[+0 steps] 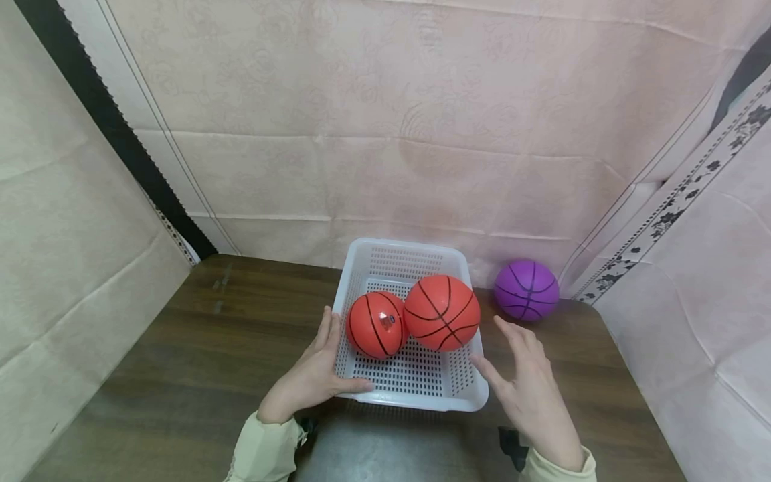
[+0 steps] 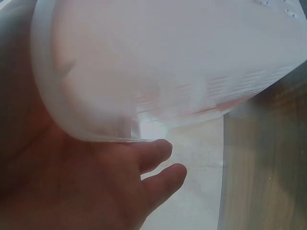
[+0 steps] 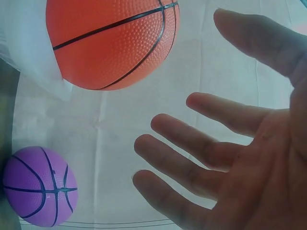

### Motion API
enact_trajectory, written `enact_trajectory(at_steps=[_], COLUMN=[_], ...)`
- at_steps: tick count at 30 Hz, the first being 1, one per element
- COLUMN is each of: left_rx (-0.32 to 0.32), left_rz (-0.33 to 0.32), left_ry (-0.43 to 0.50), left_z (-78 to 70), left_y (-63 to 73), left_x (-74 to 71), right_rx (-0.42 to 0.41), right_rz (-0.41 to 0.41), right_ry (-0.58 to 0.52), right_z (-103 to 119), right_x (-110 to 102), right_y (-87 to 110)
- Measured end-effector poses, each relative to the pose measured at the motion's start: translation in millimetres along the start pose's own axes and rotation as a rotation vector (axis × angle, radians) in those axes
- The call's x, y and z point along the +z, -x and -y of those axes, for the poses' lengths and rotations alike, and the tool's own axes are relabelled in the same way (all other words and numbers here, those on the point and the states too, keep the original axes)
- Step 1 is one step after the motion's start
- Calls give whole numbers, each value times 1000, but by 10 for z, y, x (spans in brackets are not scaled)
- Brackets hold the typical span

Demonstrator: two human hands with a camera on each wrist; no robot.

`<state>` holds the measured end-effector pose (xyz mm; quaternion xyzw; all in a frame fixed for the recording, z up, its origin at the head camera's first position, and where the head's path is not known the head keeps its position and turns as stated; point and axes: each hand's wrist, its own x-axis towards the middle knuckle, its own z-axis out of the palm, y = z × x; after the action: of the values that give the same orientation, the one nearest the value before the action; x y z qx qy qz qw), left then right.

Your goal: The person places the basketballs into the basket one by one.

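A white perforated plastic basket (image 1: 421, 404) stands on the table with two orange-red toy basketballs inside. The smaller ball (image 1: 370, 338) lies left of the larger ball (image 1: 442, 313), which sits higher against the right side. My left hand (image 1: 313, 375) holds the basket's near left corner, thumb at the front rim and fingers along the outer left wall; the left wrist view shows two fingertips (image 2: 165, 148) by the rim. To the right of the basket, my right hand (image 1: 530, 388) hovers with spread fingers, holding nothing. A purple basketball (image 1: 527, 290) rests beyond it.
The dark wooden table (image 1: 199, 361) extends on both sides of the basket. A pale cloth backdrop (image 1: 391, 134) rises behind its far edge, close to the basket and purple ball. More cloth hangs at the left and right.
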<state>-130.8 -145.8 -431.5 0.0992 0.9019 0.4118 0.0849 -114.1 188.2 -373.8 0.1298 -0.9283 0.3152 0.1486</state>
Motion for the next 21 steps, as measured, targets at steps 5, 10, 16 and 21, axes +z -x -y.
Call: enact_trajectory(at_steps=[5, 10, 16, 21], left_rx=[2, -10, -9, -6], left_rz=[-2, -3, -1, -1], left_ry=[1, -2, 3, 8], left_z=[7, -1, -1, -2], left_y=[-2, -6, -3, -6], left_x=[0, -1, 5, 7], right_rx=[14, 21, 43, 46], right_rz=[-22, 66, 184, 138], right_ry=[-2, -31, -57, -74], right_z=[-1, 34, 57, 31], right_x=[-2, 61, 159, 127], right_y=[3, -4, -29, -34])
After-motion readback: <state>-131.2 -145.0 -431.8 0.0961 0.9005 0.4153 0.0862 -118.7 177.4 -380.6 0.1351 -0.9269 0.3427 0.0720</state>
